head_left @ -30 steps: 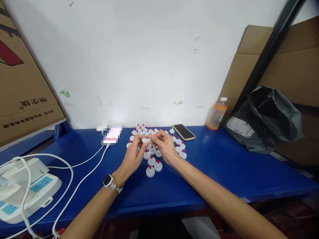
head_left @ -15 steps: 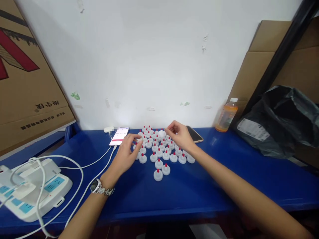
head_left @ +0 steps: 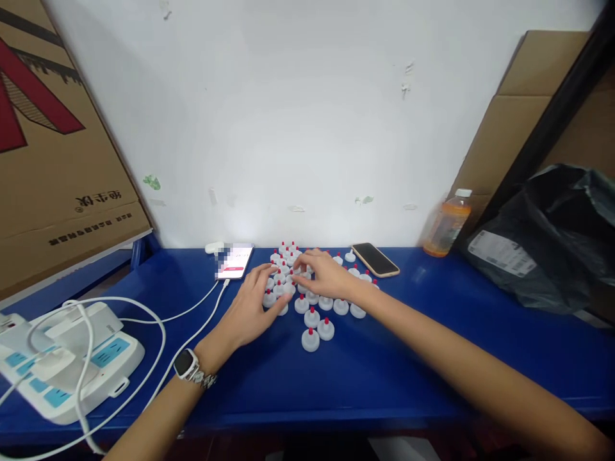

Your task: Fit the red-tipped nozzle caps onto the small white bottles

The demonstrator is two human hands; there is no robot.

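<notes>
Several small white caps with red tips point(head_left: 311, 339) stand clustered on the blue tabletop point(head_left: 413, 358). My left hand point(head_left: 252, 308), with a watch point(head_left: 186, 365) on its wrist, lies low at the cluster's left edge. Its fingers are stretched out and touch the nearest caps. My right hand point(head_left: 325, 275) reaches in from the right. Its fingers curl down onto a cap in the middle of the cluster and pinch together there. The caps under both hands are partly hidden.
A lit phone point(head_left: 234, 261) on a white cable lies left of the caps, and a dark phone point(head_left: 375, 259) lies to their right. An orange drink bottle point(head_left: 446, 224) and a black bag point(head_left: 548, 240) stand at the right. A white power strip point(head_left: 62, 365) and cardboard boxes point(head_left: 57, 134) are at the left.
Both hands parted from a shared white piece held above the caps and dropped onto the cluster. The right hand swung back right, then came down into the middle.
</notes>
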